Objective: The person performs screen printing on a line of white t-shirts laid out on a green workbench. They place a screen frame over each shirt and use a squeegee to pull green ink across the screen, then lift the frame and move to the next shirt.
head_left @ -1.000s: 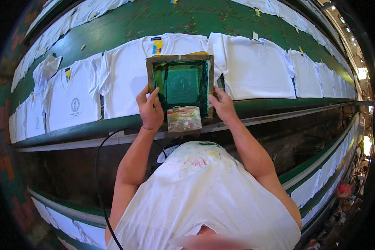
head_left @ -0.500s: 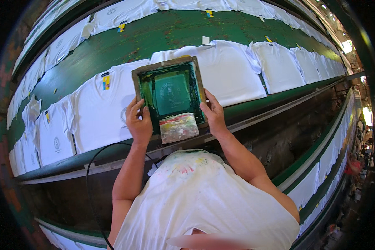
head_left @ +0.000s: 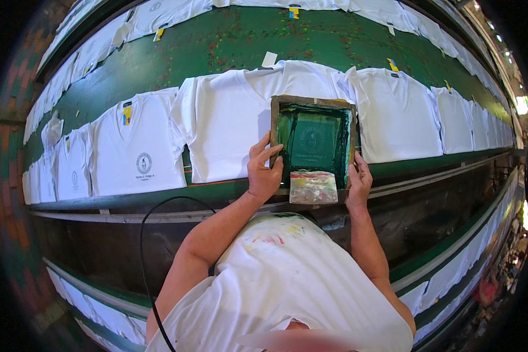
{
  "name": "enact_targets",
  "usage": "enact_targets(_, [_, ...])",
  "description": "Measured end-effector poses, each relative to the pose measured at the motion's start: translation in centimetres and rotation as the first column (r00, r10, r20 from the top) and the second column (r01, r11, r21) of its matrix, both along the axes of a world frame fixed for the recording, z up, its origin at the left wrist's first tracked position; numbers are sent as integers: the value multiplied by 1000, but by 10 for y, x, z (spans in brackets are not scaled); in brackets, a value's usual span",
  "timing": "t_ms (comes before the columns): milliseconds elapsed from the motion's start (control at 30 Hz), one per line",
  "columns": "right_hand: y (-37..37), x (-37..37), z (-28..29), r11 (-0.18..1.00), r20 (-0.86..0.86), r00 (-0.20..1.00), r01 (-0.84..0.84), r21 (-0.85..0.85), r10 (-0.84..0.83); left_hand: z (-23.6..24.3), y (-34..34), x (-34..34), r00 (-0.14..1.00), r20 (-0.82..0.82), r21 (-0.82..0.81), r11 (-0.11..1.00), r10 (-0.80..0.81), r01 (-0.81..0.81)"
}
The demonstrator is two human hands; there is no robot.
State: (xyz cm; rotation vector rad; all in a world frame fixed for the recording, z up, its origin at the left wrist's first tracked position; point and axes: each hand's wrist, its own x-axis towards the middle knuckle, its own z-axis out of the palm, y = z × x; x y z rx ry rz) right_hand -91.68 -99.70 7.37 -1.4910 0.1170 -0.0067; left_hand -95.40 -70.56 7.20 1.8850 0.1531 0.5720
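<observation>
Between my two hands is a wooden-framed printing screen (head_left: 311,141), its green mesh bearing a round emblem and dark ink around the inner edges. My left hand (head_left: 264,170) grips the frame's left side, and my right hand (head_left: 359,182) holds its lower right side. A paint-smeared squeegee (head_left: 313,189) leans at the screen's near end, between the hands. The screen covers the right part of a white V-neck shirt (head_left: 223,126); whether it touches the cloth I cannot tell. Left of that, another white shirt (head_left: 114,158) carries a dark round print on its chest.
White shirts lie in a row along a long green table (head_left: 211,53) flecked with paint. More shirts (head_left: 440,117) continue to the right. A black cable (head_left: 142,246) loops down at my left. Behind me runs another shirt-laden table (head_left: 94,302).
Both hands have carried the screen and squeegee rightward, from the gap between two shirts to over the right part of one shirt. The printed shirt on the left is now fully uncovered.
</observation>
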Motion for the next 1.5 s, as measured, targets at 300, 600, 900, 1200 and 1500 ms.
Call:
enact_targets(300, [8, 36, -17, 979, 86, 982, -157, -127, 168, -14, 7, 13, 993, -30, -1, 994, 113, -113])
enact_targets(600, [9, 44, -28, 942, 107, 972, -169, -290, 207, -27, 4, 12, 991, -63, -122, 984, 121, -128])
enact_targets(900, [3, 46, -40, 934, 105, 969, -180, -309, 222, -37, 6, 11, 989, -98, -66, 991, 111, -118])
enact_targets(1200, [6, 48, -44, 923, 138, 961, -179, -341, 238, -40, 10, 12, 989, -85, -51, 991, 118, -123])
enact_targets(1500, [9, 51, -40, 919, 127, 967, -164, -357, 222, -46, 11, 13, 989, -97, -143, 981, 115, -128])
